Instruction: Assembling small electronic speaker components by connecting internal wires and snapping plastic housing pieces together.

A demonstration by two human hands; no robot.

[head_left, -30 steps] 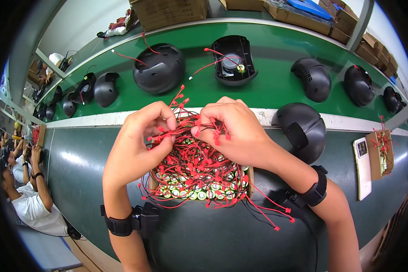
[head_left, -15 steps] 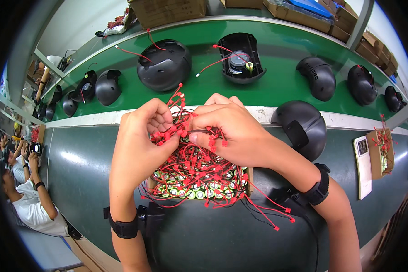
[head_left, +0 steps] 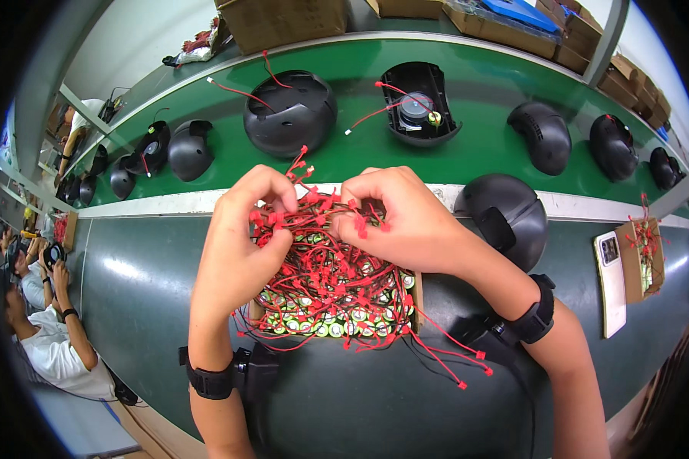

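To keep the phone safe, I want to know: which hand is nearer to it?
Right. The right hand is left of the phone, at the red wires; the left hand is farther left.

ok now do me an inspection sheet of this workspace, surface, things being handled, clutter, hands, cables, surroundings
Surface: dark green worktop, glossy, beside a brighter green strip.
Things being handled: cardboard box of green-rimmed cells, with tangled red and black leads on top.
Clutter: pale phone beside a smaller box at the right; black shell by the right forearm.
Hands: left hand and right hand among the leads; grip partly hidden.
Cables: some leads spill over the box's near right corner; black cable near the right forearm.
Surroundings: more black shells on the strip, cartons behind, people at the left.
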